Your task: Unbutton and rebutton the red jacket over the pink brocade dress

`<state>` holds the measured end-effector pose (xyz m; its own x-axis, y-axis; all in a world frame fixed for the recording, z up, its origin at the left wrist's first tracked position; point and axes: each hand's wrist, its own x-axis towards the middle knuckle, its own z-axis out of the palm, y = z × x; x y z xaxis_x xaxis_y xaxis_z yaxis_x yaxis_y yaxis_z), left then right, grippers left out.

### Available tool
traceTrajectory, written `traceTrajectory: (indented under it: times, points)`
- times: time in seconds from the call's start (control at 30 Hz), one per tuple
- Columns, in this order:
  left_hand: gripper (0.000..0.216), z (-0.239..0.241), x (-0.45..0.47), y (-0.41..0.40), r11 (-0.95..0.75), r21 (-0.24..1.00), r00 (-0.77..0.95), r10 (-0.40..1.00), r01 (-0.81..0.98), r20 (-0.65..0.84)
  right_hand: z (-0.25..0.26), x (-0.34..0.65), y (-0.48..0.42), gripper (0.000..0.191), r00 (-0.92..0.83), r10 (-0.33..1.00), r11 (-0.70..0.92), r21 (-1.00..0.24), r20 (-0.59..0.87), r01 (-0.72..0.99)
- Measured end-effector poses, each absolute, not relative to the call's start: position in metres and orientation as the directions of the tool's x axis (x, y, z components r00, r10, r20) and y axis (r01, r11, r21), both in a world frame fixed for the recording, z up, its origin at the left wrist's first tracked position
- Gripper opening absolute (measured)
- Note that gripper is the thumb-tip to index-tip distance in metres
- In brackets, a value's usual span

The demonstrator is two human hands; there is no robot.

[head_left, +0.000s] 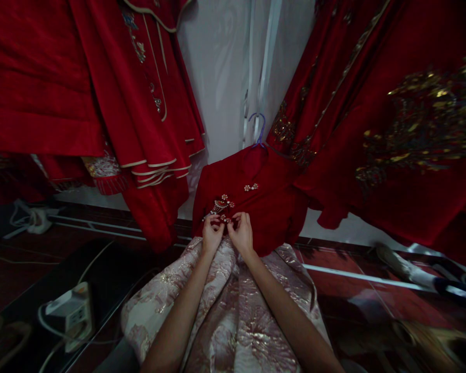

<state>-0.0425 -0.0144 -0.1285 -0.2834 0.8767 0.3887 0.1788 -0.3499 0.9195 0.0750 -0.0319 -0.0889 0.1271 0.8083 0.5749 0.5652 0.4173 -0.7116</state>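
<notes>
My left hand (212,234) and right hand (241,233) side by side, fingertips pinched on the beaded frog clasp (220,207) of a red jacket (272,207) on a hanger (258,129), above brocade skirt (233,311), no readable writing

Red robes (140,103) with pale piping hang at the left, and gowns (411,129) with gold embroidery at the right, a white wall (221,77) between them. A blue hanger hook (258,127) shows against the wall. Low at the left a white power strip (75,313) lies on a dark surface. Pale brocade cloth (236,321) spreads over the foreground, above a reddish floor (334,280).
</notes>
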Motion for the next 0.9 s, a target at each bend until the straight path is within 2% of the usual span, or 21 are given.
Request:
traceTrajectory:
  times: [0.1, 0.2, 0.53, 0.63, 0.9]
  points:
    - [0.026, -0.126, -0.041, -0.017, -0.388, 0.874, -0.289, 0.835, 0.293, 0.468, -0.09, 0.077, -0.037, 0.018, 0.184, 0.782, 0.427, -0.727, 0.595, 0.538]
    - [0.023, -0.124, -0.039, -0.02, -0.392, 0.845, -0.257, 0.83, 0.363, 0.496, -0.092, 0.08, -0.039, 0.019, 0.167, 0.796, 0.42, -0.73, 0.582, 0.539]
    - [0.018, -0.119, -0.039, -0.025, -0.414, 0.798, -0.172, 0.833, 0.438, 0.526, -0.099, 0.079, -0.04, 0.026, 0.082, 0.836, 0.395, -0.699, 0.542, 0.597]
    - [0.019, -0.12, -0.039, -0.025, -0.402, 0.817, -0.185, 0.841, 0.415, 0.508, -0.101, 0.081, -0.038, 0.026, 0.081, 0.847, 0.386, -0.713, 0.525, 0.585]
    - [0.025, -0.124, -0.038, -0.026, -0.345, 0.913, -0.221, 0.894, 0.218, 0.391, -0.103, 0.081, -0.037, 0.023, 0.104, 0.866, 0.36, -0.755, 0.489, 0.548]
